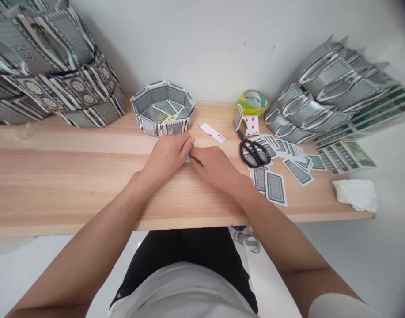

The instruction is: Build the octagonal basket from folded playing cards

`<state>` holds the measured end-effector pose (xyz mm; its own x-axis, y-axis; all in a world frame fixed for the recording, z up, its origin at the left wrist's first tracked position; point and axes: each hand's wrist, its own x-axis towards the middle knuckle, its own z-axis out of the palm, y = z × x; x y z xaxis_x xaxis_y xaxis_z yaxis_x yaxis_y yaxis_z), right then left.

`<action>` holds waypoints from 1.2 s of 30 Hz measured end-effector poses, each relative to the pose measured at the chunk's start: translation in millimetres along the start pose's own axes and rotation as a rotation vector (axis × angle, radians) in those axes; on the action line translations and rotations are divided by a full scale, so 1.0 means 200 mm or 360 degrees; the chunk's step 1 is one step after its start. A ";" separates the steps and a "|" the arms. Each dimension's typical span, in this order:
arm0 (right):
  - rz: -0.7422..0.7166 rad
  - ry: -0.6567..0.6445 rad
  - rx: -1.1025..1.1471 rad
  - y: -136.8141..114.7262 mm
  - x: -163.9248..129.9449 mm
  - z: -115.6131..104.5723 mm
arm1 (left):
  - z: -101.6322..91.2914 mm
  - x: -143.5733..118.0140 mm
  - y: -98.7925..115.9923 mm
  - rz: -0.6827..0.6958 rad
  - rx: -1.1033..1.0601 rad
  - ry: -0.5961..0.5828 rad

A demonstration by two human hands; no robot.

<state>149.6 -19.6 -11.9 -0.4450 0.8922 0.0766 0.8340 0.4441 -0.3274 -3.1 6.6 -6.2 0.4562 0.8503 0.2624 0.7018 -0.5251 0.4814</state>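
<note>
Left hand point(171, 152), right hand point(213, 167) pinch grey card point(188, 158); faceted basket point(148, 126) behind.

A pale grey top point(182, 293), with a short whitish sleeve point(338, 307) at right, hangs over black bottoms point(189, 247).

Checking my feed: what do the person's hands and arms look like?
The left hand and right hand are bare, no gloves, rings or watch visible. The left arm shows no sleeve; the right arm has a plain white fabric sleeve higher up.
</note>
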 end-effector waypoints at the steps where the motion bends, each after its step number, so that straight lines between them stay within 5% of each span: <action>1: -0.0007 0.0005 0.0000 0.00 0.00 0.00 | 0.00 0.00 0.00 0.0001 0.0004 -0.0002; 36: 0.0031 -0.0158 0.0008 -0.01 -0.01 -0.03 | -0.03 -0.01 0.04 -0.0054 0.0135 -0.0103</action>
<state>150.4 -21.5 -6.3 -0.4592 0.8880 -0.0233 0.8411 0.4262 -0.3329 -1.8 0.8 2.2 0.4639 0.8650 0.1911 0.7602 -0.4994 0.4156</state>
